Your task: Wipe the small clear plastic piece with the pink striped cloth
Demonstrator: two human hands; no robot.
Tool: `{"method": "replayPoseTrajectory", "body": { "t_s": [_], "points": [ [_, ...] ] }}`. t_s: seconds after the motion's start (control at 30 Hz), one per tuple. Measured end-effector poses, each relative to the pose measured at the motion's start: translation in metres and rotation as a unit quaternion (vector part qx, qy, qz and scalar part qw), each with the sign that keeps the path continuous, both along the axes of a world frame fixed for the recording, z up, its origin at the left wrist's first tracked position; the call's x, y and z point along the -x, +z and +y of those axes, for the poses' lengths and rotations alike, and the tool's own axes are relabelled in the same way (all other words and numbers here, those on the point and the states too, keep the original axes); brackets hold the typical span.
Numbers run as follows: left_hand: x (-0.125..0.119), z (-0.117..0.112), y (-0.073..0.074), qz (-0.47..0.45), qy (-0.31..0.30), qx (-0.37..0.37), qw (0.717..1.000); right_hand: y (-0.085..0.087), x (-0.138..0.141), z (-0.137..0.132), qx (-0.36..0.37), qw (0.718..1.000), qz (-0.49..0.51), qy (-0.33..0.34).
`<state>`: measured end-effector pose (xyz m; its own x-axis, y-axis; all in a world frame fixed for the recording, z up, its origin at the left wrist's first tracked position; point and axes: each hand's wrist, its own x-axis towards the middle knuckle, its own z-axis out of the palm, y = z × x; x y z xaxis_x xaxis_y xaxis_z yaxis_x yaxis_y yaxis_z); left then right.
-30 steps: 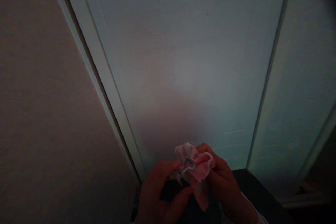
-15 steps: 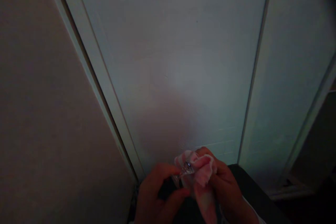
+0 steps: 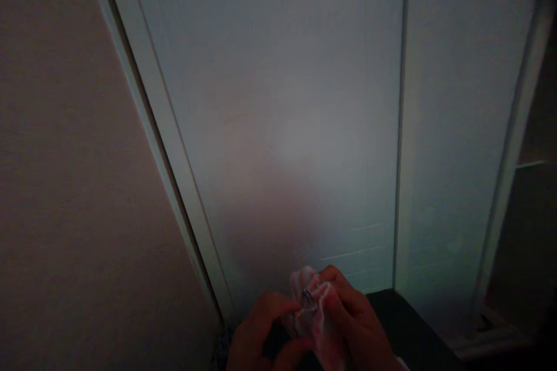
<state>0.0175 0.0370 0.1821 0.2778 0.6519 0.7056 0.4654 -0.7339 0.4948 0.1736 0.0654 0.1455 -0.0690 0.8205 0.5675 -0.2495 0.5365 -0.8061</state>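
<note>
A pink-and-white striped cloth (image 3: pixel 325 327) is bunched in my right hand (image 3: pixel 361 319), whose fingers are closed round it. Against the cloth sits a small clear, shiny object (image 3: pixel 308 300) that glints like glass; its exact kind is too dark to tell. My left hand (image 3: pixel 261 327) reaches in from the left, thumb and forefinger curled in a pinch on the near end of this clear object. Part of the object is hidden by the cloth and my fingers. The cloth's lower end hangs out at the bottom edge.
A pale panelled door or partition (image 3: pixel 278 98) stands close in front of my hands, with a frame strip on each side. A brownish wall (image 3: pixel 87 185) fills the left. Below my hands lies a dark surface (image 3: pixel 404 319).
My view has shifted, so both hands sit slightly lower. The cloth is gathered more tightly round the clear object, and my right fingers have moved in over the cloth.
</note>
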Motion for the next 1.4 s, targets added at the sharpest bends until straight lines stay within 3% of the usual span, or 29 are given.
{"method": "replayPoseTrajectory", "body": {
  "t_s": [0.13,0.37,0.53,0.63,0.9,1.2,1.4],
  "points": [
    [0.004,-0.006,0.004,0.004,-0.023,0.003,1.000,0.000,0.000,-0.004,-0.019,1.000,0.006,0.001],
    [0.009,-0.013,0.005,-0.014,-0.053,0.023,0.998,-0.005,0.005,-0.010,0.012,0.999,0.016,0.044],
    [0.021,-0.016,-0.004,-0.023,-0.007,0.056,0.998,-0.006,0.016,-0.014,0.015,0.999,0.016,0.048],
    [0.031,-0.016,-0.009,-0.020,0.005,0.064,0.998,-0.007,0.024,-0.015,0.011,0.999,0.024,0.042],
    [0.046,-0.020,-0.006,-0.057,-0.048,0.053,0.996,-0.004,0.042,-0.026,-0.001,1.000,0.012,0.020],
    [0.061,-0.018,-0.013,-0.102,-0.066,0.079,0.989,-0.007,0.058,-0.030,0.005,1.000,-0.003,-0.005],
    [0.058,-0.016,-0.015,-0.130,-0.034,0.139,0.981,-0.009,0.056,-0.026,-0.003,1.000,-0.009,-0.023]
  ]
}}
